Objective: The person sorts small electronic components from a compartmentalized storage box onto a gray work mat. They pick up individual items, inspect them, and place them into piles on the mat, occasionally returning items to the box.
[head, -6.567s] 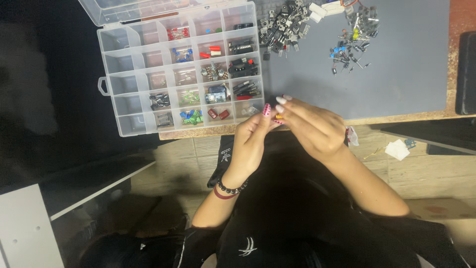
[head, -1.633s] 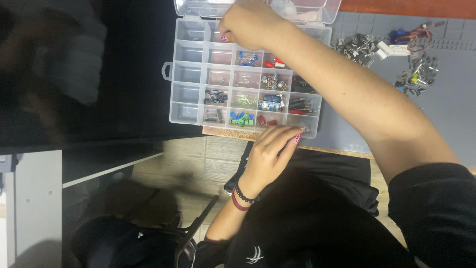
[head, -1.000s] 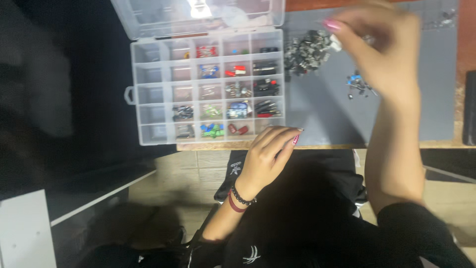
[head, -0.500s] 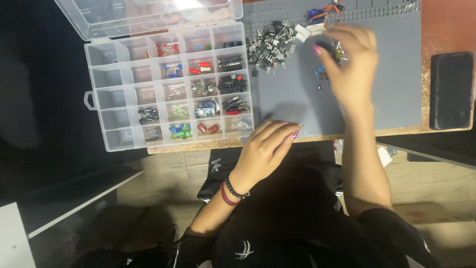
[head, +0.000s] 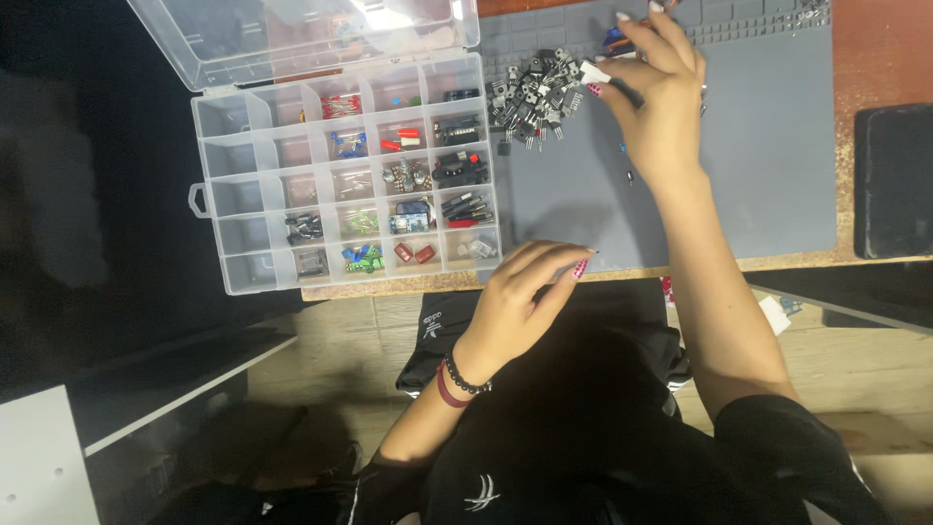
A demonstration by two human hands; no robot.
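Note:
My right hand (head: 661, 92) reaches out over the grey mat (head: 768, 146), fingers spread above a small heap of coloured parts, thumb beside a pile of black electronic components (head: 533, 92). Whether it pinches a part is hidden by the hand itself. My left hand (head: 530, 292) rests at the near edge of the table with its fingers curled loosely together; nothing shows in it. A bead bracelet and a red band sit on that wrist. Left of the mat stands a clear plastic organiser box (head: 219, 185), lid open, many compartments holding small coloured parts.
A black flat rectangular object (head: 892, 180) lies at the right end of the wooden table. A few tiny loose parts dot the mat near my right wrist. Below the table edge are my dark clothing, a wooden floor and a white panel (head: 44, 457) at the lower left.
My right hand went from the organiser's far compartments across to the mat and now hovers by the component piles. The left hand has stayed at the table edge. The view has shifted.

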